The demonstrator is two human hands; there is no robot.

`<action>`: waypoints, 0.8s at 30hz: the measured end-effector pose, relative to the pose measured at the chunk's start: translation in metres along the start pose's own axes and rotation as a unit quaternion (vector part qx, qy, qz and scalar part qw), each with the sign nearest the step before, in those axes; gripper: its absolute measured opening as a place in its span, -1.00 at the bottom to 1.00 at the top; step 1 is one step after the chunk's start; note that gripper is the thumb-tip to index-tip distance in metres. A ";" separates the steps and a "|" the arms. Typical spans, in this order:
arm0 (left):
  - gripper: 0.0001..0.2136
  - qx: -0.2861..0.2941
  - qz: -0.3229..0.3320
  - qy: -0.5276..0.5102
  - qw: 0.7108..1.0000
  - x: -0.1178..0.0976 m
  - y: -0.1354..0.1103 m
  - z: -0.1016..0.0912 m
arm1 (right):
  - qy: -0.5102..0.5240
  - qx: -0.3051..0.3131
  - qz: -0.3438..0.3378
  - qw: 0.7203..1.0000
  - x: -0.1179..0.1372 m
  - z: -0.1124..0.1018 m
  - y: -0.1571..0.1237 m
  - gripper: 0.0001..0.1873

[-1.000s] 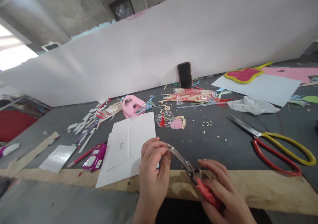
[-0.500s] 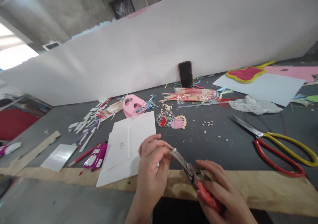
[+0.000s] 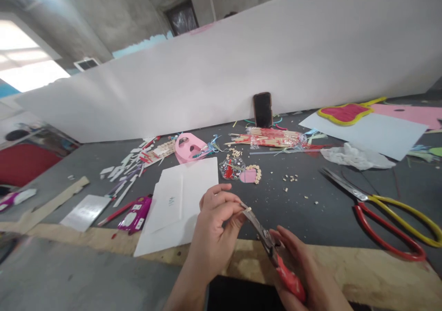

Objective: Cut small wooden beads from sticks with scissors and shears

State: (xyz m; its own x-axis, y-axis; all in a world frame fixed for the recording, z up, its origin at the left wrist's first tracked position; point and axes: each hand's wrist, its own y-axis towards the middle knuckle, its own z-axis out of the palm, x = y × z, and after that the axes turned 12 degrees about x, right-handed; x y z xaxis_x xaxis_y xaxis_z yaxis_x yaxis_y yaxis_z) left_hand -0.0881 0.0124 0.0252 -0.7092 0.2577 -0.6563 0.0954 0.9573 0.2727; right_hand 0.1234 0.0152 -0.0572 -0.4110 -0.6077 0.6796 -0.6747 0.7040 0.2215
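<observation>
My right hand (image 3: 305,267) grips a pair of pruning shears (image 3: 264,237) with red handle covering, its blades pointing up and left. Across the blade end lies the pale tip of a thin wooden stick (image 3: 247,209). The closed fingertips of my left hand (image 3: 216,223) pinch at that spot, hiding most of the stick. Just beyond the hands, small cut wooden bits (image 3: 290,178) are scattered. Farther back is a pink piece (image 3: 247,176) edged with round pale bits, beside a clear packet (image 3: 232,168) of small decorations.
White paper sheets (image 3: 196,177) lie left of my hands, with a purple packet (image 3: 136,215) beside them. Large scissors (image 3: 362,196) with red and yellow handles lie right. Behind are bundled sticks (image 3: 272,138), a phone (image 3: 263,110), crumpled tissue (image 3: 359,156) and a pink mask-like cutout (image 3: 189,147).
The view has tilted slightly, so the table things sit a little lower. My right-hand fingers are nearer the shears' handles. The left hand keeps its pinch at the blade tips.
</observation>
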 end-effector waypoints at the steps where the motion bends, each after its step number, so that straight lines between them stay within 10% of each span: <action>1: -0.87 0.001 0.002 0.000 1.000 -0.001 0.001 0.000 | -0.016 0.006 -0.008 1.000 -0.001 -0.001 0.001 -0.36; 24: -0.97 -0.054 -0.023 -0.033 0.998 -0.014 0.015 0.021 | -0.021 0.003 -0.006 1.000 -0.017 -0.018 -0.003 -0.44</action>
State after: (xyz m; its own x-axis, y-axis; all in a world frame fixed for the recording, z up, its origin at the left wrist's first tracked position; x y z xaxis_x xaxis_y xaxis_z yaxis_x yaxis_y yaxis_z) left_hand -0.0625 0.0264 0.0238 -0.6625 0.2246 -0.7146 -0.0148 0.9499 0.3122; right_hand 0.1434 0.0307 -0.0566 -0.4281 -0.6317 0.6463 -0.6839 0.6939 0.2253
